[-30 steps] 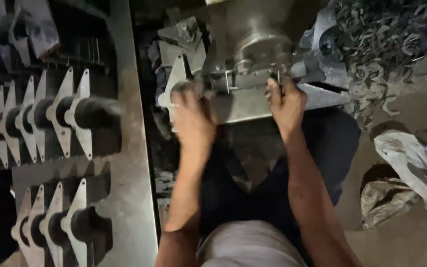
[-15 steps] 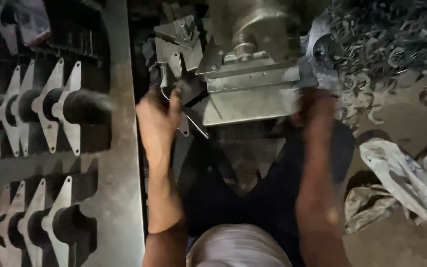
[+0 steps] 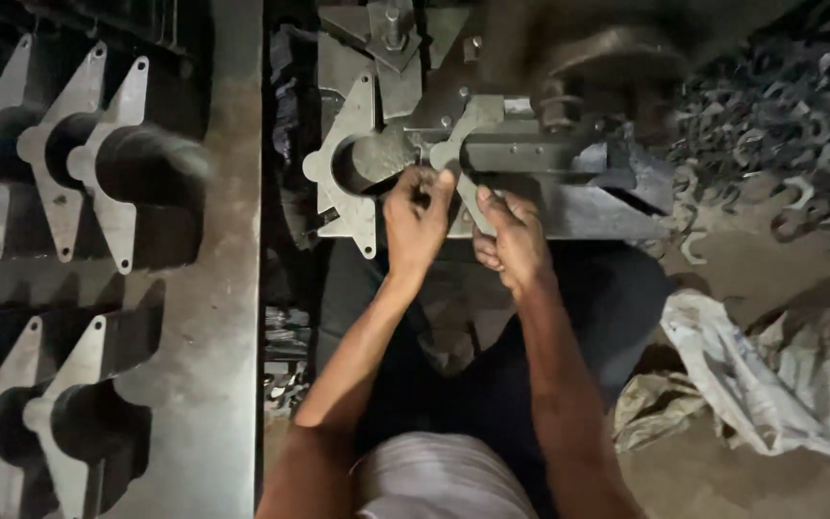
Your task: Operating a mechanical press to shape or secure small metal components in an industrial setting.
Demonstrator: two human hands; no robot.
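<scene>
Upper centre of the frame: the left hand (image 3: 417, 219) and right hand (image 3: 513, 238) meet at a metal press (image 3: 530, 154), fingers pinched together on a flat metal plate (image 3: 463, 159) lying on its bed. At left, plates (image 3: 69, 163) hang on rods; scrap (image 3: 780, 125) fills the upper right.
</scene>
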